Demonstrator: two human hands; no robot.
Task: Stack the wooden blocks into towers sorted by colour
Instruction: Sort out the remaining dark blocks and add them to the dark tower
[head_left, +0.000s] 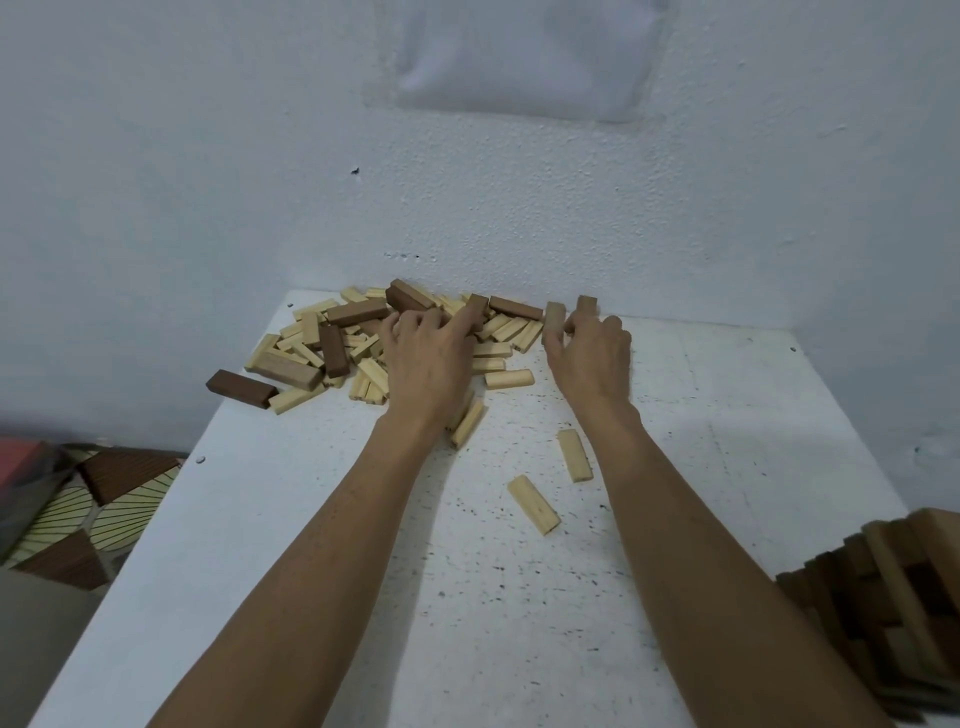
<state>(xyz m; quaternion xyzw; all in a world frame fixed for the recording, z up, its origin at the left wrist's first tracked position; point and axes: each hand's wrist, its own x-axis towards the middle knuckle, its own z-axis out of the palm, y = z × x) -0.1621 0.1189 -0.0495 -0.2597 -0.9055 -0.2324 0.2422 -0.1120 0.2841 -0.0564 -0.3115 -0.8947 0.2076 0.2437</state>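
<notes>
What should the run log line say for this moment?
left hand: on pile, grasp unclear | right hand: pinches tan block | stack: near right, blurred

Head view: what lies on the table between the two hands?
Pale blocks lie between the left hand and right hand, seen in the head view.

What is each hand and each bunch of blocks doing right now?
left hand, pinches a brown block.
right hand, holds a tan block upright.
pile of blocks, loose, unsorted, by the wall.
dark brown block, flat at the table edge.
two pale blocks, lying loose, apart.
block stack, stacked, partly out of view.
</notes>
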